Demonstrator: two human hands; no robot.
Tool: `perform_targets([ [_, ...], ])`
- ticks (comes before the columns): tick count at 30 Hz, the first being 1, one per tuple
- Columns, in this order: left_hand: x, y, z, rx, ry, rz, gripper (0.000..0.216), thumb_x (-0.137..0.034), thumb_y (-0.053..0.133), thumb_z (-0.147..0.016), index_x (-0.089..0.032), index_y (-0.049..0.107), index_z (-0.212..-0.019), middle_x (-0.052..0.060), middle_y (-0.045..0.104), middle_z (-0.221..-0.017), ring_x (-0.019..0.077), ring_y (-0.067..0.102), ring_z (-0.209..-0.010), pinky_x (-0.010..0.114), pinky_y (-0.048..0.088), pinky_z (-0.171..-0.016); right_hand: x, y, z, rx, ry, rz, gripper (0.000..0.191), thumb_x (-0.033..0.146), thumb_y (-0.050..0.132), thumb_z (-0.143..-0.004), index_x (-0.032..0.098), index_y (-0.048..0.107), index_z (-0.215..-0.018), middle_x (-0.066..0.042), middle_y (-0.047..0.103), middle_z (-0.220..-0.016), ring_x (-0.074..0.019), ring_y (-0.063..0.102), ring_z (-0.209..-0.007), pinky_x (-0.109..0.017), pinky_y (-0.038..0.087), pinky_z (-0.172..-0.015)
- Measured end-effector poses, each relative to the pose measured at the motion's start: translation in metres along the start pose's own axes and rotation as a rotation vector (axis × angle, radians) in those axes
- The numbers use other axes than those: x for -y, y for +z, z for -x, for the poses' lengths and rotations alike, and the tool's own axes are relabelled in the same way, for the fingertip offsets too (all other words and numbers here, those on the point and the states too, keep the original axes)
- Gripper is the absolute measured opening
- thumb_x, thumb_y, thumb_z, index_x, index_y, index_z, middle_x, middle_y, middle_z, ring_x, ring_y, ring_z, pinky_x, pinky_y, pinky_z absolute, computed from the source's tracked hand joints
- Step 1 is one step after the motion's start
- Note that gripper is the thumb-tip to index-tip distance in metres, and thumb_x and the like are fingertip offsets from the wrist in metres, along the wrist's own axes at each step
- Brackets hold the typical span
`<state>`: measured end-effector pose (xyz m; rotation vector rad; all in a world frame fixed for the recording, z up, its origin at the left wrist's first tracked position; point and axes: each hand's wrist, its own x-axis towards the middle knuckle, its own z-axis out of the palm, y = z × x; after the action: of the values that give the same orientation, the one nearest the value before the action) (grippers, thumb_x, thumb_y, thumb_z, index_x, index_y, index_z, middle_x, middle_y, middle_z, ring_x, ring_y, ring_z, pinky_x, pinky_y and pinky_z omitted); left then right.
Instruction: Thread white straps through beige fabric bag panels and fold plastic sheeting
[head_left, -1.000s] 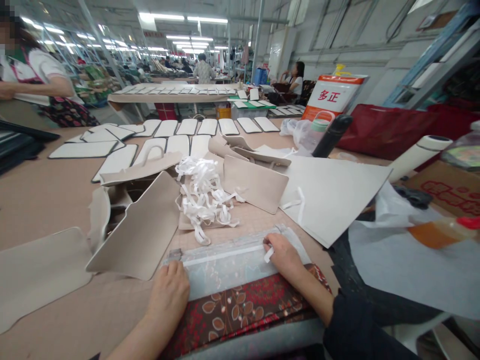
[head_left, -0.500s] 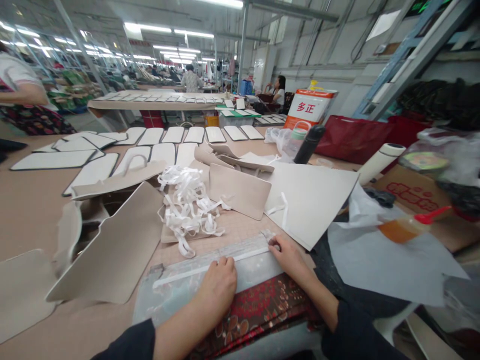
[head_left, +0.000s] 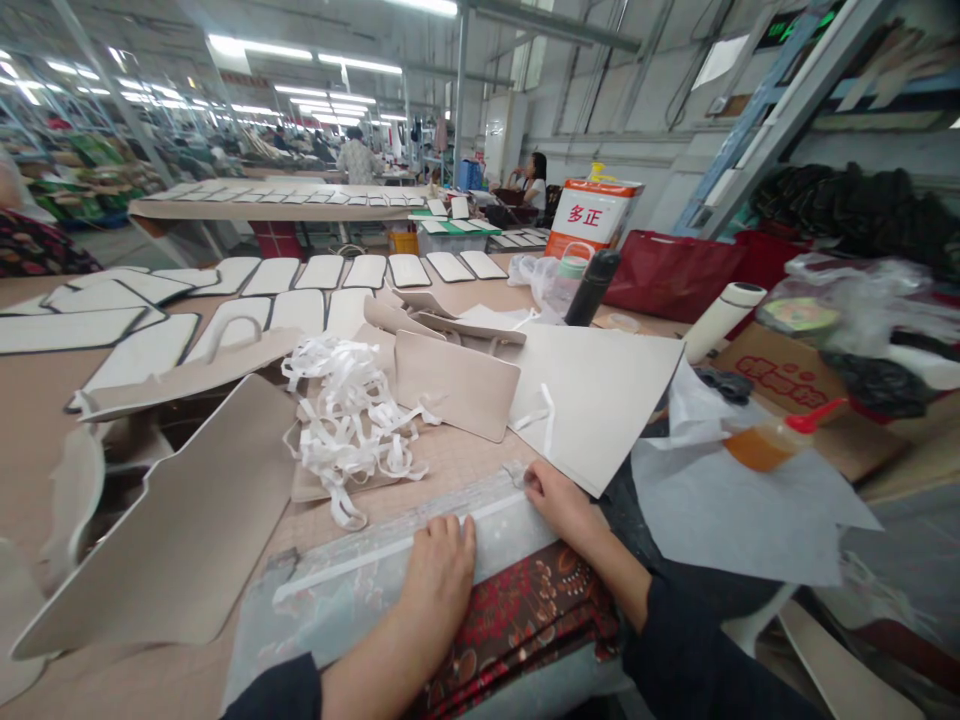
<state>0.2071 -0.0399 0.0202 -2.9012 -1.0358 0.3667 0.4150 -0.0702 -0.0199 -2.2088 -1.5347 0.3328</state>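
Note:
A long white ribbon [head_left: 352,565] lies straight along a greyish translucent sheet [head_left: 255,625] at the table's near edge. My left hand [head_left: 442,570] rests on the ribbon near its middle, fingers bent down and pressed together, their tips hidden. At the right end, my right hand [head_left: 559,497] pinches at the ribbon near the sheet's corner, thumb and forefinger together. Folded dark red and brown patterned fabric [head_left: 517,610] shows below the sheet, under both forearms. Beyond my hands is a tangled heap of white ribbon [head_left: 349,410].
Beige bag pieces [head_left: 180,510] stand to the left, with another beige piece [head_left: 457,380] past the heap. White dark-edged panels [head_left: 300,310] lie in rows behind. To the right are a large pale panel [head_left: 592,390], a black bottle [head_left: 592,288] and an orange-filled squeeze bottle [head_left: 761,445].
The view has swung to the right, so the table's contents appear farther left. My left hand has shifted a little rightward along the ribbon, nearer my right hand, which stays at the end.

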Motion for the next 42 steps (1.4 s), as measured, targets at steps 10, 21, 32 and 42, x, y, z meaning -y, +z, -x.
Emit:
perform_targets([
  [10,0.008,0.014,0.017,-0.077,-0.033,0.024,0.032,-0.007,0.038,-0.082,-0.011,0.053,-0.11,0.013,0.055,-0.098,0.0247,0.051,-0.09,0.036,0.047,-0.069,0.024,0.03,0.039,-0.085,-0.61,0.148,0.027,0.006,0.042,-0.079,0.018,0.055,-0.099,-0.008,0.059,-0.098,-0.0216,0.052,-0.094,-0.035,0.043,-0.082],
  [21,0.112,0.042,0.126,0.042,-0.302,0.135,0.046,0.002,0.029,-0.078,-0.007,0.05,-0.117,0.014,0.049,-0.122,0.0219,0.044,-0.113,0.034,0.037,-0.097,-0.031,0.018,0.026,-0.118,-0.505,0.099,0.033,0.009,0.038,-0.079,0.022,0.058,-0.101,-0.006,0.06,-0.101,-0.0191,0.056,-0.094,-0.033,0.046,-0.082],
  [32,0.042,-0.013,0.003,-0.032,0.152,0.144,0.025,-0.014,0.037,-0.083,-0.018,0.06,-0.09,0.007,0.061,-0.093,0.0231,0.054,-0.089,0.037,0.042,-0.078,-0.037,0.017,0.001,-0.04,-0.364,0.1,0.031,0.005,0.046,-0.074,0.02,0.053,-0.1,-0.006,0.059,-0.093,-0.0194,0.053,-0.091,-0.033,0.041,-0.084],
  [42,-0.023,0.003,-0.078,-0.272,0.101,0.299,0.016,-0.024,0.045,-0.083,-0.018,0.058,-0.091,0.006,0.057,-0.094,0.0189,0.051,-0.089,0.03,0.04,-0.078,-0.031,0.007,0.012,-0.166,-0.403,0.09,0.032,0.009,0.047,-0.077,0.021,0.049,-0.107,-0.006,0.059,-0.091,-0.0207,0.055,-0.089,-0.034,0.045,-0.078],
])
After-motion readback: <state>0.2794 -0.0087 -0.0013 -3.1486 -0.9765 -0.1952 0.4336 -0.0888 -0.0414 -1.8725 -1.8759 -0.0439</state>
